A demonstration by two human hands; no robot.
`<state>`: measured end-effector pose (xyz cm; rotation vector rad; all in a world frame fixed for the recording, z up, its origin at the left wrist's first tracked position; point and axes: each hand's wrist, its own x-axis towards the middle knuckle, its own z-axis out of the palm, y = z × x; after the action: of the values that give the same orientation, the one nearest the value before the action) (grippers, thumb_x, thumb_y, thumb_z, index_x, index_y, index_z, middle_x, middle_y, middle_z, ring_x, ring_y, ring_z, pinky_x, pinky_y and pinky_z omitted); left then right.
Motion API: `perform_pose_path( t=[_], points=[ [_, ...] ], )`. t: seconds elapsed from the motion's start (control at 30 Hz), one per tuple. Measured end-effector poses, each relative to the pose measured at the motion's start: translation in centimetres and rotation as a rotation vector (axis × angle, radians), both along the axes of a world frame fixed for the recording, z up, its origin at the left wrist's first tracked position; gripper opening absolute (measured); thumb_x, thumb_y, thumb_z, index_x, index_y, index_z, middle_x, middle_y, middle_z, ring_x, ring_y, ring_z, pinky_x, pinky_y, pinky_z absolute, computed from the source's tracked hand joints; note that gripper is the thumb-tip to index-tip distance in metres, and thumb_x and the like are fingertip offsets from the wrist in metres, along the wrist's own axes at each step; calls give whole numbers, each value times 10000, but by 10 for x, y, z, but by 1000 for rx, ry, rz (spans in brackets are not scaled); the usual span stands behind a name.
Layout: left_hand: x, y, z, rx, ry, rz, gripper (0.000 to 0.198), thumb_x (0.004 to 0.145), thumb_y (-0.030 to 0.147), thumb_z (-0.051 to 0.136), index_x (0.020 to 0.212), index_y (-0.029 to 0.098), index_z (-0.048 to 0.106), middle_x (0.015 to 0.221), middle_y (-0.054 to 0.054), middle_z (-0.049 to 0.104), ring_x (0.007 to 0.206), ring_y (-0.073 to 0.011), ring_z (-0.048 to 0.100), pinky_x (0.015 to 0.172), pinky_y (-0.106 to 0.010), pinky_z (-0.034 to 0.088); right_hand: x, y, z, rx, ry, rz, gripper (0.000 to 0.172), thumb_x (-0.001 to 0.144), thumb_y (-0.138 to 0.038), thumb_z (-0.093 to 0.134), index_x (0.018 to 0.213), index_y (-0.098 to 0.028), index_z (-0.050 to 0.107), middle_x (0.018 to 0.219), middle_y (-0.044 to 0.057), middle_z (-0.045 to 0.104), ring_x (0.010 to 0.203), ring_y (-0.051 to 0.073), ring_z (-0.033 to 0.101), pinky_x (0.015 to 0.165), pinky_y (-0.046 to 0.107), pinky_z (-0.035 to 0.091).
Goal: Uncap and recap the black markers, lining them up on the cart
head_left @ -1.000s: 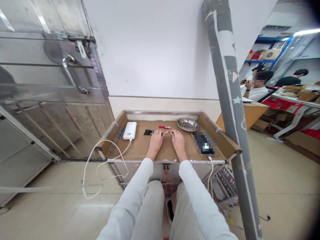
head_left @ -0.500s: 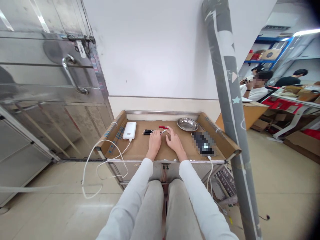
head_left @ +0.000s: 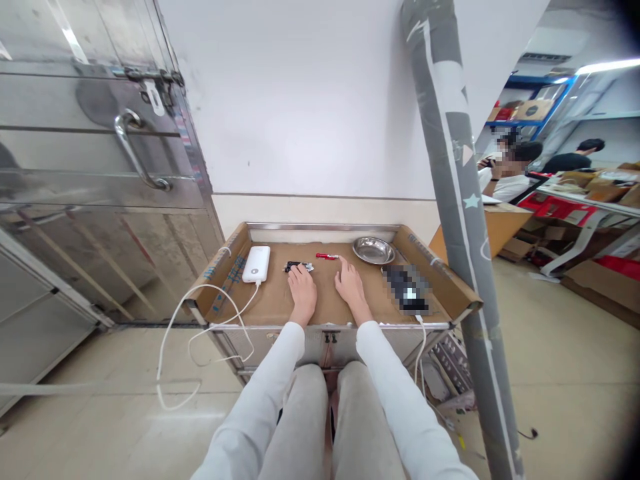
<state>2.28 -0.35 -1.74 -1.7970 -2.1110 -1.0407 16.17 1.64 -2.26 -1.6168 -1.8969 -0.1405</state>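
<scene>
Several black pens [head_left: 292, 266] lie together sideways on the brown cardboard-covered top [head_left: 327, 293] of a metal cabinet. My left hand [head_left: 303, 293] rests over them with the fingers laid against their near side, partly hiding them. To the right of this bunch lies a single red pen [head_left: 327, 256]. My right hand [head_left: 350, 285] is open beside it, the index finger stretched out to the pen's right end. Nothing is gripped in my right hand.
A white power bank [head_left: 257, 264] with a white cable lies on the left. On the right are a round steel dish [head_left: 373, 251] and a blurred dark phone-like device [head_left: 409, 290] with a cable. A grey patterned roll [head_left: 463, 173] leans beside the cabinet. Several people sit behind it.
My left hand has moved left and down, away from my right hand. The silver-ended pen that lay between my hands is now with the black pens. My right hand has shifted slightly.
</scene>
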Motion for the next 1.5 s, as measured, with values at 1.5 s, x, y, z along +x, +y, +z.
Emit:
perform_pose_path(
  t=[1.5],
  points=[
    [20,41,3,-130,307,-217,289,941,161,321,1032,132,594,1068,-134,598,1043,-266,484,902,-416,384,-1,28,4,-30,-232,-9,215,913,-200,395,967,-188,603,1024,97,599,961,224,486,832,331,333]
  ],
)
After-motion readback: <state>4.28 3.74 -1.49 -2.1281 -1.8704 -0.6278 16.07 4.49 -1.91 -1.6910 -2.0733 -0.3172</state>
